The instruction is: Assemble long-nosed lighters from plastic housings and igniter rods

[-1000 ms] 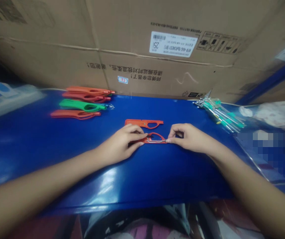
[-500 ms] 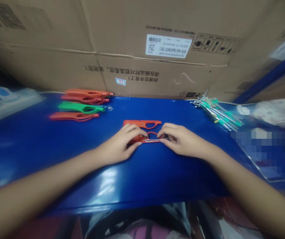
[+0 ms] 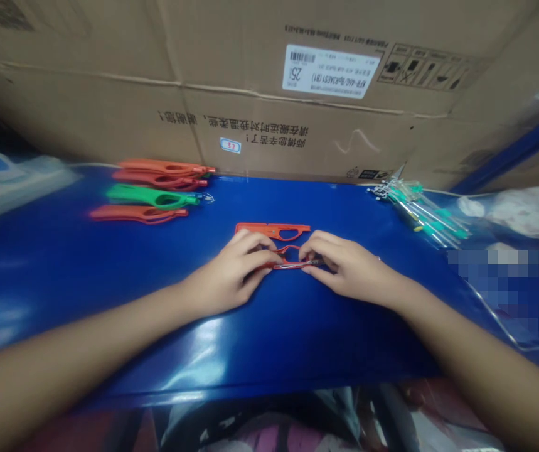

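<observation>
Between my hands, flat on the blue table, lies an orange half-shell of a long-nosed lighter [image 3: 292, 249] with an oval loop and a thin pale wire along its lower edge. My left hand [image 3: 231, 270] is closed on the shell's wide left end, thumb below and fingers above. At the narrow right end, my right hand [image 3: 344, 263] pinches a thin metal tube [image 3: 316, 260], mostly hidden by the fingers. Just behind, a second orange half-shell [image 3: 255, 227] lies with its inner side up.
Several orange lighters and a green lighter [image 3: 151, 196] lie at the back left. Metal tubes with teal parts [image 3: 424, 213] are heaped at the back right. A large cardboard box [image 3: 231, 94] stands behind the table. Plastic bags [image 3: 528, 210] lie at right, clear plastic at left.
The view has shifted slightly. My left fingers have closed in a little over the half-shell and its wire; my right hand keeps its pinch at the narrow end.
</observation>
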A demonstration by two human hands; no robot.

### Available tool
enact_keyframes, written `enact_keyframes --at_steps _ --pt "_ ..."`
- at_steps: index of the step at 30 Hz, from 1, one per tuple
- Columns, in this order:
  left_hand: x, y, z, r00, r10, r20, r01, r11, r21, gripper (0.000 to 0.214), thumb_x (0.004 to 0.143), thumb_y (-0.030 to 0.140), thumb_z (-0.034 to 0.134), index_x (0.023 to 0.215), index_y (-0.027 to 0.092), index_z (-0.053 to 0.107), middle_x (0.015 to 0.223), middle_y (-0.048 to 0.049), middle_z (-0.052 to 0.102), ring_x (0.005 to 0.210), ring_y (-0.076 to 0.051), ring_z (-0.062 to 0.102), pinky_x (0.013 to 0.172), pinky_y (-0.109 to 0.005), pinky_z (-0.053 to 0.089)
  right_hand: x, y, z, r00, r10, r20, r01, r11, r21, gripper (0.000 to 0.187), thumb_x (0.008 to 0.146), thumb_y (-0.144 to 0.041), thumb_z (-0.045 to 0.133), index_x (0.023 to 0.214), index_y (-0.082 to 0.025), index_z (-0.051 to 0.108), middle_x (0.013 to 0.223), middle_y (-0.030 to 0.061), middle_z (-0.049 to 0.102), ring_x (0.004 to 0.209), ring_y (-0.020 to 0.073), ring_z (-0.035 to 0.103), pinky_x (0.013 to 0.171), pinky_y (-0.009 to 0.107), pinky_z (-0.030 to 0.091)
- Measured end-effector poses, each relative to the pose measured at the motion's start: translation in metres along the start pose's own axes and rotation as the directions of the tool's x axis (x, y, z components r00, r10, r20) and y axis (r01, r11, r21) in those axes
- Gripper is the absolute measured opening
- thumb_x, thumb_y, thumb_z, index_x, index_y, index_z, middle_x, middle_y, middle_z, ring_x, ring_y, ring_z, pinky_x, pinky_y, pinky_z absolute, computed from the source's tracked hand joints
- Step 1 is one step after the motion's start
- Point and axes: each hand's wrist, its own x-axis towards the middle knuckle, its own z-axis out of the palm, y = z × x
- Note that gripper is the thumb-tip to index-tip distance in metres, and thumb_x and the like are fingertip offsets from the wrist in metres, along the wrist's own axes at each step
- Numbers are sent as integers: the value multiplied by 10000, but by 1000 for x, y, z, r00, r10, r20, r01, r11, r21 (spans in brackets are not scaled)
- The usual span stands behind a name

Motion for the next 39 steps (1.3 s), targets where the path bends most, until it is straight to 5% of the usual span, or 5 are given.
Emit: enact_keyframes --at_steps 20,39 --pt "-2 -2 1 999 35 -7 -35 999 36 350 969 92 522 1206 276 703 1197 -94 591 1156 -241 519 998 -430 460 -1 -2 4 1000 -4 13 4 1000 -26 134 941 -184 580 1041 -245 645 1065 35 609 863 154 593 745 279 452" --pt "-1 0 1 1000 -9 -1 9 999 46 236 978 143 535 1145 196 694 1161 -103 620 1105 -234 542 1008 -426 460 -2 -6 1 999 -23 30 27 993 -115 124 954 -325 601 923 -212 642 1008 40 600 790 144 586 719 277 454"
